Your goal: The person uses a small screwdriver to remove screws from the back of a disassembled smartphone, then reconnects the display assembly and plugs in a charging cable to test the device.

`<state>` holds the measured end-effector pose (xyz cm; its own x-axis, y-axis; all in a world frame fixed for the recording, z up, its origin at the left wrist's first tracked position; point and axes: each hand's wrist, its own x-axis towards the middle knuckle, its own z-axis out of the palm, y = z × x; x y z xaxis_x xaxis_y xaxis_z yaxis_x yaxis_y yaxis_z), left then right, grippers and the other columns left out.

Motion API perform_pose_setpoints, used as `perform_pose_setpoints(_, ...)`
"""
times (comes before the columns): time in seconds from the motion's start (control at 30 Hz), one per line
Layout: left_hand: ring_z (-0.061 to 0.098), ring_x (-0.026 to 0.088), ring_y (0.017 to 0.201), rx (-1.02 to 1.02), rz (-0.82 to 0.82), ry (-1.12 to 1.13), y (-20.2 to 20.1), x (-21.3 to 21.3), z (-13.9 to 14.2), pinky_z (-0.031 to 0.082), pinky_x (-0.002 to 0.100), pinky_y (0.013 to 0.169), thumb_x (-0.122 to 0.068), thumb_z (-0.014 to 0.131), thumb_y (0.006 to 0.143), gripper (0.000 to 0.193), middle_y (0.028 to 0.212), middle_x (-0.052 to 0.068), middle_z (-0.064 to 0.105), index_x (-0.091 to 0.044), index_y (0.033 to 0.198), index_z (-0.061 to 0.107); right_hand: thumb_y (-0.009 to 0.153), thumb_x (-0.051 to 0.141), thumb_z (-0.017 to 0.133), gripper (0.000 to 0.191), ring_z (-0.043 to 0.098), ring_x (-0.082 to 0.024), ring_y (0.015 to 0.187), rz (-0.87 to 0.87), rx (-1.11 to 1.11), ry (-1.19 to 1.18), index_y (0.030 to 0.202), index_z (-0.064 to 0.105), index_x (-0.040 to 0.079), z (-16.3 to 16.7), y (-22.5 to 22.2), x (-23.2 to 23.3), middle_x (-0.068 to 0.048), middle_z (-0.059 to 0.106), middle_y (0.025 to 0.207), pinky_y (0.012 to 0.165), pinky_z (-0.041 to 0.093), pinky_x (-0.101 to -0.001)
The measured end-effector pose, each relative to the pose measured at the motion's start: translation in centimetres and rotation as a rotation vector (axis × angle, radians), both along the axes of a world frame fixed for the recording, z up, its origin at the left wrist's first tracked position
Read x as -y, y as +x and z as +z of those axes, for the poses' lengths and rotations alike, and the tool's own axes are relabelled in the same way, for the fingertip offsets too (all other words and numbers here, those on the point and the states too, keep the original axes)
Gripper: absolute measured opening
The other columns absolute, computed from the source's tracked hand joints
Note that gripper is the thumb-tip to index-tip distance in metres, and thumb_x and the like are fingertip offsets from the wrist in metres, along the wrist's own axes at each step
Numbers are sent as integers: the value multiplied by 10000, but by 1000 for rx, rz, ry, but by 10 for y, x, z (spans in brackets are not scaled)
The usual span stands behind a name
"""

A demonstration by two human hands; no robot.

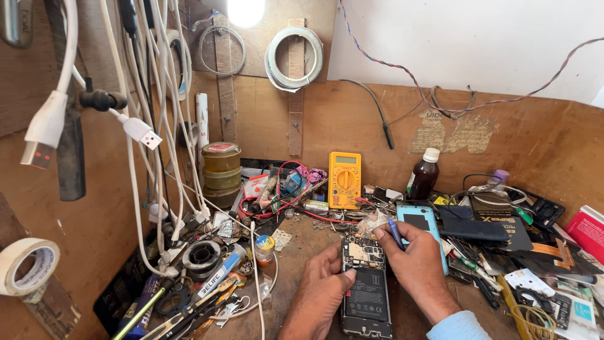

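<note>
cluttered workbench point(302, 252), left hand point(321, 289) steadying opened phone point(366, 286), right hand point(415, 264) holding screwdriver point(396, 233)

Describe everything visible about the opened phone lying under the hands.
The opened black smartphone lies flat, back cover off, lengthwise on the brown wooden bench. A large black battery fills its middle; an exposed circuit board with metal shields sits at the far end. The left hand steadies its left edge, and the right hand, holding a blue-handled tool, rests on the right edge.

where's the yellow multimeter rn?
Head view, centre back of the bench: the yellow multimeter leans on the wooden back wall, left of the brown bottle, behind the opened phone under both hands.
</note>
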<state>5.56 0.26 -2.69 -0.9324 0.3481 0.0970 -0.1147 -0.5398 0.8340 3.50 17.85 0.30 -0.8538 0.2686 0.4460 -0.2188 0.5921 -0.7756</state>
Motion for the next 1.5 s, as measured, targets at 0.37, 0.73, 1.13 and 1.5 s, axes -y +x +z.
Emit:
perform_pose_setpoints(0.37,724,171,1056,61,63,34,-5,0,-1,560,301,932,131,531,827,623,1220,150,754,3,1436,513,954,316,750,331,450,-169,561,-58,189,-294,944,792,-12,-6,6,-4,-72,662,678,512,354,-384)
perform_pose_setpoints(0.73,745,203,915,59,310,134,-23,-4,-20,607,325,818,119,563,874,452,1104,211,766,78,1324,571,920,438,646,398,754,-178,629,-129,139,51,1018,775,75,12,22,11,-103,780,682,619,551,-355)
perform_pose_setpoints(1.13,747,201,969,42,283,187,-24,-3,-18,607,330,861,94,529,881,521,1146,220,760,58,1400,501,888,321,682,318,676,-348,962,-241,116,464,1116,746,109,13,30,14,-146,729,1004,840,524,-465)
perform_pose_setpoints(1.5,726,184,883,34,339,12,-25,-8,-27,571,295,747,41,619,878,441,1057,147,795,50,1317,571,818,278,750,241,603,-354,995,-304,45,626,1025,800,165,4,27,5,-132,712,983,895,491,-448)
